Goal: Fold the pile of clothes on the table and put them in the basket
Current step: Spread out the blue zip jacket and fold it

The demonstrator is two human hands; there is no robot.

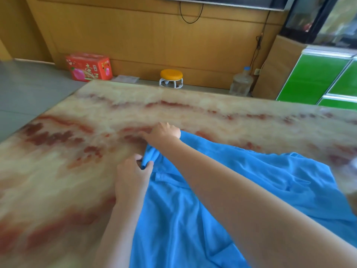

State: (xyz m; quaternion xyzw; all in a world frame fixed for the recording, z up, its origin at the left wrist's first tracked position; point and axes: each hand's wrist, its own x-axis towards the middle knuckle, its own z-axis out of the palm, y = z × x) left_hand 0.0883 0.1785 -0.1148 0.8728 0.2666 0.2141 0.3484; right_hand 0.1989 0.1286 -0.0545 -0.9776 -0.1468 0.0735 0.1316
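A bright blue garment (241, 182) lies spread and wrinkled over the right and near part of the marble-patterned table (77, 171). My left hand (133, 178) pinches the garment's left edge between thumb and fingers. My right hand (162, 133) reaches across above it to the garment's far left corner, fingers curled down onto the cloth; whether it grips the cloth is hidden by the hand itself. No basket and no other clothes are in view.
Beyond the table's far edge stand a red fruit box (88, 66), a small orange-topped stool (171, 77) and a clear water jug (241, 83) on the floor along a wooden wall. A green cabinet (316, 78) stands at the right.
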